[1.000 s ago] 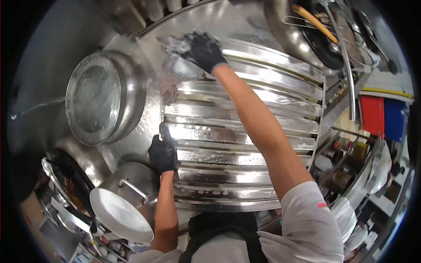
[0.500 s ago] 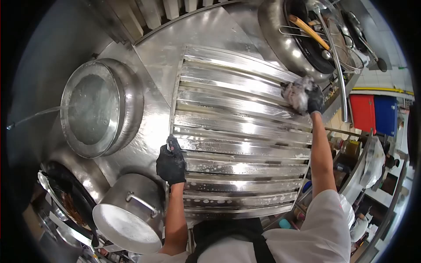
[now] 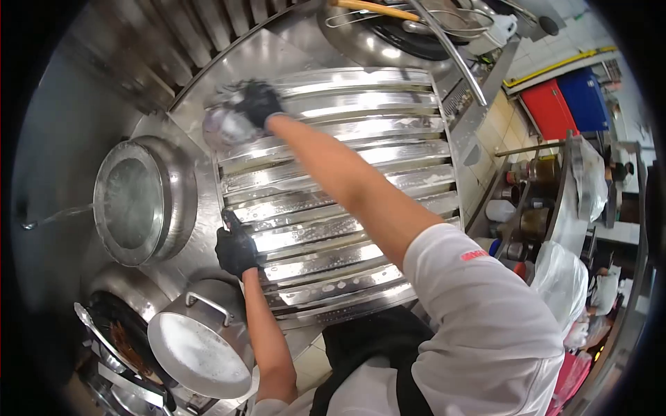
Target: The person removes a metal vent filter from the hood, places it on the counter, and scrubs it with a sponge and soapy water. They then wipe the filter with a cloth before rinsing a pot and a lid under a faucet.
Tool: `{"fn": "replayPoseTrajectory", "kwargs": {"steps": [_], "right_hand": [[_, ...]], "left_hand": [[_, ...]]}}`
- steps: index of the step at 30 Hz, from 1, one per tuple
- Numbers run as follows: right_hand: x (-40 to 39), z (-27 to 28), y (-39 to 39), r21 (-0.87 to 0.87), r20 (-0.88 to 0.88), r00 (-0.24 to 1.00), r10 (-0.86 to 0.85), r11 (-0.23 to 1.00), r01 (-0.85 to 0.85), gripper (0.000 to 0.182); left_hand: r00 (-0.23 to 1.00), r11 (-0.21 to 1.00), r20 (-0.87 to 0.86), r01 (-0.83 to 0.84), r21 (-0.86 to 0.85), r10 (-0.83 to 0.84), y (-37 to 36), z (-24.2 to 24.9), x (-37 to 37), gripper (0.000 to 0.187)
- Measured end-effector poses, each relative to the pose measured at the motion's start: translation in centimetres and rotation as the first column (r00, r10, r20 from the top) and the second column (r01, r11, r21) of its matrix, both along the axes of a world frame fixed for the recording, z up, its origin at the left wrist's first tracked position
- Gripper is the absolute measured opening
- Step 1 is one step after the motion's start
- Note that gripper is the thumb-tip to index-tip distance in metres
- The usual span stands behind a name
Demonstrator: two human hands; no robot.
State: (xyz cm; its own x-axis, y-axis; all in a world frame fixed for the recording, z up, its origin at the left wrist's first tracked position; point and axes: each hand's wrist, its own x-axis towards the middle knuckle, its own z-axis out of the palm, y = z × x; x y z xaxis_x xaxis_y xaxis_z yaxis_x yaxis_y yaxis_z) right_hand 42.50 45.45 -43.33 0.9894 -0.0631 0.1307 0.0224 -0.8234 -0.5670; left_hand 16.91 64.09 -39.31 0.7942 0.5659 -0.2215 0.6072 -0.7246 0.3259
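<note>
Counter (image 3: 201, 244): panel (image 3: 298, 225), basin (image 3: 182, 201) (water (image 3: 130, 201) inside)

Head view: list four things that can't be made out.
All in the head view:
Crumpled grey cloth: partly hidden by black-gloved right hand.
Round silver-metal pot: floor hidden by white foam.
Red print on white fabric sleeve: too small to read.
Long silver-metal tube: upper end cut off by top edge.

Two gloves (image 3: 237, 251), one slatted panel (image 3: 312, 215)
</note>
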Motion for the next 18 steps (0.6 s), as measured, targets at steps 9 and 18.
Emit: {"fn": "replayPoseTrajectory", "kwargs": {"steps": [9, 18], "right_hand": [[-19.5, -1.9, -29.9, 0.325, 0.22, 0.831, -0.511, 0.841, 0.432, 0.038], [-47.3, -2.8, -31.8, 0.671, 0.203, 0.922, -0.328, 0.733, 0.113, 0.044]], "left_hand": [[0.996, 0.994, 0.074, 0.035, 0.106, -0.043, 0.6, -2.4, -1.2, 0.072], [0.852, 0.877, 0.443, 0.039, 0.478, -0.279, -5.3, -3.1, -4.7, 0.06]]}}
